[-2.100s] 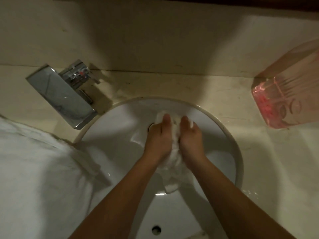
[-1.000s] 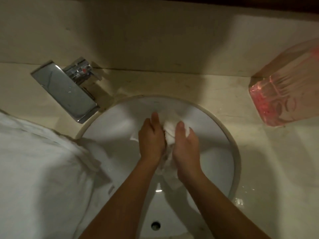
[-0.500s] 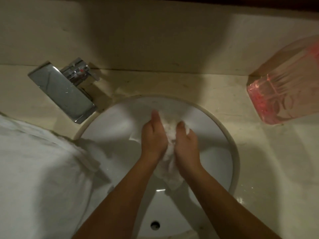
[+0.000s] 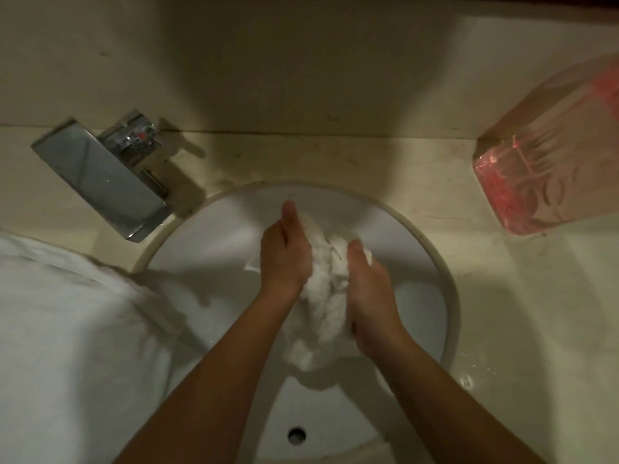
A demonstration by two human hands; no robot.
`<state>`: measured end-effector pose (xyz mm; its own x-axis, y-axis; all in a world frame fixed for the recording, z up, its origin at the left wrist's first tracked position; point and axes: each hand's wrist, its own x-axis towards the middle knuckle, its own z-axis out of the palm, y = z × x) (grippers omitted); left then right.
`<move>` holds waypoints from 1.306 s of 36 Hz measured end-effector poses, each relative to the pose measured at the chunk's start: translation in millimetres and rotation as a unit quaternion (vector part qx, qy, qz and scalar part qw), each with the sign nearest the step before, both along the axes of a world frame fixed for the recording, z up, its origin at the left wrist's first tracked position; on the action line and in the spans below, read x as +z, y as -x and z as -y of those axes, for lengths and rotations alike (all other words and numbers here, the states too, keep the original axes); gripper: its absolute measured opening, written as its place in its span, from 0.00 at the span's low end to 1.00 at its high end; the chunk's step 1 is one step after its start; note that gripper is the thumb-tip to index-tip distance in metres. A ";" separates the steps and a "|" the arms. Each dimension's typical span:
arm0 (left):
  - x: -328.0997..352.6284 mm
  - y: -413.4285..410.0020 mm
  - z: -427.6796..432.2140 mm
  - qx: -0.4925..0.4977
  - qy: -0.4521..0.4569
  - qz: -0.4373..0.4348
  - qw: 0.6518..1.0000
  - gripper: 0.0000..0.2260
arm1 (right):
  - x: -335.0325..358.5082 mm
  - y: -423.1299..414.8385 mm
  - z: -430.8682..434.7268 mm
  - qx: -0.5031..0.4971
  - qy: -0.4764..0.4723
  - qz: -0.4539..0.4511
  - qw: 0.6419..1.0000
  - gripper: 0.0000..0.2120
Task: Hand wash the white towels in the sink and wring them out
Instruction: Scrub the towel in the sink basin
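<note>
A wet white towel (image 4: pixel 321 296) is bunched up between my two hands over the middle of the round white sink (image 4: pixel 207 236). My left hand (image 4: pixel 284 252) grips its left side, with one finger pointing toward the back wall. My right hand (image 4: pixel 368 289) grips its right side, fingers curled into the cloth. The towel's lower end hangs down toward the basin floor. More white towel (image 4: pixel 73 329) lies heaped on the counter at the left, its edge drooping over the sink rim.
A chrome faucet (image 4: pixel 104 175) juts over the sink's back left rim. A clear pink container (image 4: pixel 549 162) stands on the beige counter at the back right. Water drops lie on the counter (image 4: pixel 502 313) right of the sink. The overflow hole (image 4: pixel 296 333) shows at the near wall.
Both hands have kept rubbing the bunched towel against itself, sliding back and forth past each other. The towel bundle now looks wider between the palms.
</note>
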<state>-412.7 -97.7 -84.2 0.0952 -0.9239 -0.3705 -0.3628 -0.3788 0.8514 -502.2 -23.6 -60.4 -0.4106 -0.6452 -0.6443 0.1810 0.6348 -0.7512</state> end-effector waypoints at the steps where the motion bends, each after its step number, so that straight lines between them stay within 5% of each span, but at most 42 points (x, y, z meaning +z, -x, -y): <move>1: 1.2 -1.2 0.9 -0.001 -0.006 0.007 1.000 0.29 | -4.4 4.8 7.2 0.002 0.010 -0.029 1.000 0.20; 4: 7.1 -7.5 8.9 0.011 0.003 0.044 0.999 0.28 | -15.5 23.1 25.5 0.003 0.042 -0.106 0.994 0.19; 8: -13.8 -30.7 9.6 -0.021 0.046 0.060 0.997 0.22 | -38.7 46.3 11.5 0.087 -0.009 -0.155 0.984 0.30; 13: -47.1 -44.1 -21.4 -0.069 -0.013 0.167 0.984 0.39 | -58.0 46.8 -5.5 0.116 -0.133 -0.140 0.974 0.50; 16: -49.0 -35.0 -30.8 -0.090 -0.107 0.205 0.969 0.43 | -60.7 40.0 -0.3 0.188 -0.131 -0.167 0.959 0.37; 19: -53.5 -24.8 -23.8 -0.083 -0.163 0.222 0.958 0.47 | -63.6 41.0 5.6 0.148 -0.093 -0.157 0.972 0.21; 25: -63.9 -15.8 -29.2 -0.040 -0.169 0.195 0.965 0.42 | -63.3 42.6 -7.8 0.016 -0.011 -0.041 0.999 0.16; 28: -54.2 -11.1 -42.5 0.010 -0.135 0.071 0.988 0.43 | -57.5 45.6 -10.6 -0.006 0.007 0.024 1.000 0.14; 33: -40.1 -9.8 -37.8 0.119 -0.147 -0.133 0.973 0.38 | -54.2 48.1 -10.7 -0.004 0.005 -0.022 1.000 0.21; 37: -41.9 -29.1 -22.0 0.181 -0.161 -0.165 0.956 0.60 | -40.9 61.2 -13.6 0.040 0.006 -0.078 0.996 0.11; 42: -16.9 -34.4 -10.9 0.147 -0.112 -0.142 0.973 0.40 | -32.7 51.6 -5.1 0.032 0.020 -0.143 0.989 0.16; 47: -14.4 -4.8 -24.2 0.088 -0.105 -0.069 0.988 0.29 | -15.3 4.5 18.6 0.020 0.030 -0.056 0.998 0.18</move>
